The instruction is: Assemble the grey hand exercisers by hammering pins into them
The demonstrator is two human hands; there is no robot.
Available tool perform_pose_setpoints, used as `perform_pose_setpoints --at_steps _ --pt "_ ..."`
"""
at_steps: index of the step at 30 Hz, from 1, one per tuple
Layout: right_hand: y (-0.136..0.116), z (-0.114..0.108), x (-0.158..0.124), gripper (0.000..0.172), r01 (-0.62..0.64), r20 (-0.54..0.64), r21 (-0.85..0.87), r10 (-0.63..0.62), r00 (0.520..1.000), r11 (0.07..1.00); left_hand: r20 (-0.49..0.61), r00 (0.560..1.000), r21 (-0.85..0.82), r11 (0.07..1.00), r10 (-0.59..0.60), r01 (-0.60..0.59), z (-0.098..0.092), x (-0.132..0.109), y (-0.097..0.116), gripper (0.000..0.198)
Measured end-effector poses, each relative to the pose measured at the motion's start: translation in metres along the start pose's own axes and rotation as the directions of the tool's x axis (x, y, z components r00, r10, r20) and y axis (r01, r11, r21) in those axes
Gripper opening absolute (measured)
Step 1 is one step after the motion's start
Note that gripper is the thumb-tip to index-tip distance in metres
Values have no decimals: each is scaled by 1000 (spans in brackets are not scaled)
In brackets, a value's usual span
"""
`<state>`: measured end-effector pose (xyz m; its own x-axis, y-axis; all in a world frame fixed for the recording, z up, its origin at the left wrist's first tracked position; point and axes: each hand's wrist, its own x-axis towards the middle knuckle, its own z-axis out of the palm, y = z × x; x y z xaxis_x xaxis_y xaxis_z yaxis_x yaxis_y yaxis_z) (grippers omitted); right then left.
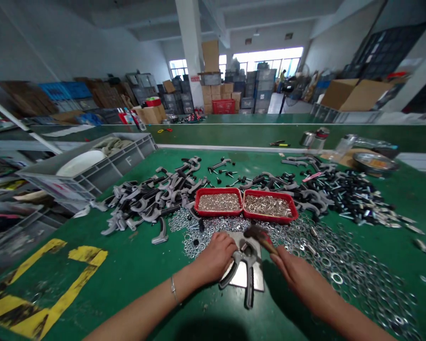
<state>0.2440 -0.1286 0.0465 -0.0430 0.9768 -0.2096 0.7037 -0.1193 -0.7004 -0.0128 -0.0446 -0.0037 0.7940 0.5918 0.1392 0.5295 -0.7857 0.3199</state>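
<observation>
Hammer (257, 234) is in the right hand (291, 266), closed around its handle (269, 246), near the clamp (249, 259) on a metal plate (240, 277). Left hand (217, 255) bends its fingers at the clamp's side; its hold I cannot tell. Step seems hammering; a blow needs fingers kept clear.

From here, pieces (219, 202) in the red trays (216, 214) are too small to tell; the right hand (288, 266) hides the grip end of the hammer (265, 240).
</observation>
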Motion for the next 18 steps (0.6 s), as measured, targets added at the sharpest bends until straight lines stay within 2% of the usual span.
perform_pose_setpoints --at_steps 2,5,7,9,11,14,16,18 --pt "1 4 13 38 9 74 -8 -8 997 1000 23 1000 54 999 3 -4 2 4 -2 15" --pt "3 5 21 41 31 28 29 -32 999 999 9 1000 83 996 15 -16 3 9 -5 11" --pt "3 4 18 39 8 12 -11 -8 1000 1000 8 1000 92 995 29 -30 3 11 -5 9" --pt "0 4 10 40 -14 81 -47 17 997 999 23 999 114 993 39 -41 2 11 -6 8" --pt "-5 4 1 42 -8 137 -12 10 990 1000 37 998 140 989 44 -49 1 11 -7 10" --pt "-8 9 -9 40 1 93 42 -5 996 999 41 998 175 983 55 -61 1 12 -8 13" --pt "-5 15 -12 38 -45 84 46 42 996 998 41 997 190 979 63 -70 1 15 -7 12" --pt "3 20 -13 39 -98 128 95 85 988 991 57 995 192 977 82 -92 0 17 -6 8"
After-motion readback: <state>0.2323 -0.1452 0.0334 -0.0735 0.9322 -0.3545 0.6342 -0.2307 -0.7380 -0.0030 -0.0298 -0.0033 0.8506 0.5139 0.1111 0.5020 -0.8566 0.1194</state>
